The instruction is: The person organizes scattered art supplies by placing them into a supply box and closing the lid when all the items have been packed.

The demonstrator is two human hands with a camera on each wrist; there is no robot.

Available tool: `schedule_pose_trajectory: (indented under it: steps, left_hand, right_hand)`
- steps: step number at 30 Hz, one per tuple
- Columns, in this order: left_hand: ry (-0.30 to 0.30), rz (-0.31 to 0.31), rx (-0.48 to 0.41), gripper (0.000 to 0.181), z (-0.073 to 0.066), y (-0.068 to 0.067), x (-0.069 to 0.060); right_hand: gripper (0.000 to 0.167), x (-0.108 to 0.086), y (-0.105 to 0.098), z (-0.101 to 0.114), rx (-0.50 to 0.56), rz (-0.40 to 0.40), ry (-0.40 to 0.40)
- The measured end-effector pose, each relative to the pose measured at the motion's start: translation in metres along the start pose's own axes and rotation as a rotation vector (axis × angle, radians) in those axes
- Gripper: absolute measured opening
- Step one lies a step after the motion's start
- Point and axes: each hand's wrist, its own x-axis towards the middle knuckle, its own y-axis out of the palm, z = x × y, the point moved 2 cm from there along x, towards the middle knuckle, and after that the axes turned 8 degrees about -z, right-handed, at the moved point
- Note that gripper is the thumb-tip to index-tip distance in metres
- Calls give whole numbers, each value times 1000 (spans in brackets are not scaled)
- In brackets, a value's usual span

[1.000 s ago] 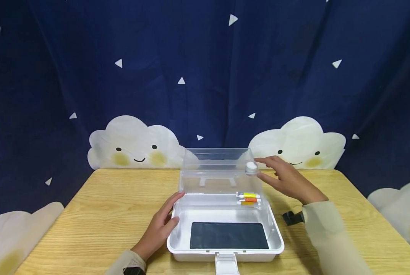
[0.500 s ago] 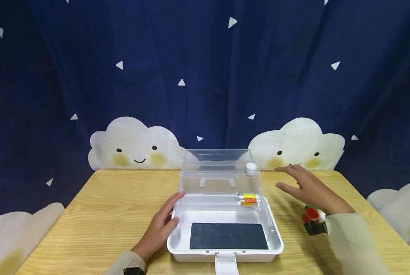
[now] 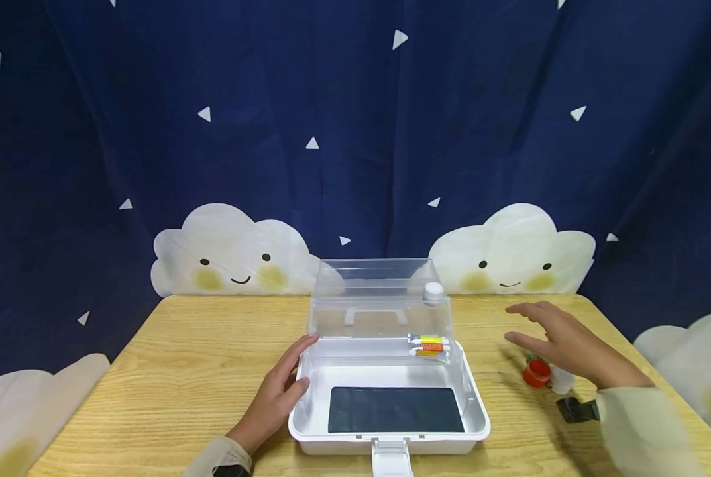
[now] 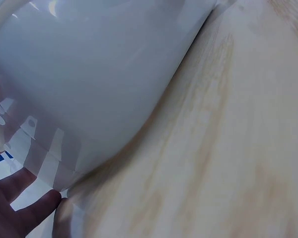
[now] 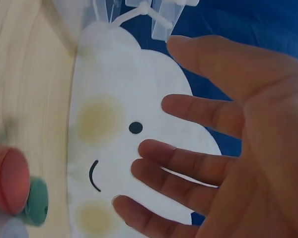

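A white plastic case with its clear lid raised stands on the table. My left hand rests along its left side, fingertips near the back corner and thumb at the rim; the left wrist view has these fingers by the case's corner. A white-capped jar and several paint tubes sit in the raised trays. To the right, my right hand hovers with fingers spread, holding nothing. Beside and partly under it are a red-lidded jar, a white jar and a green jar.
A dark rectangular panel lies on the case's floor. The case's white latch hangs down in front. Bare wood shows on the table to the left. A blue curtain with clouds hangs behind the table.
My right hand has moved right, away from the white-capped jar in the tray, to above the jars on the table. My left hand has stayed at the case's side.
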Motion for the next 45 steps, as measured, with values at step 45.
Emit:
schedule_pose_trajectory:
  steps: [45]
  left_hand:
    - [-2,-16,1,70,-2,0,-1]
  right_hand:
    - [72,-29,-8,-55,45,381,389]
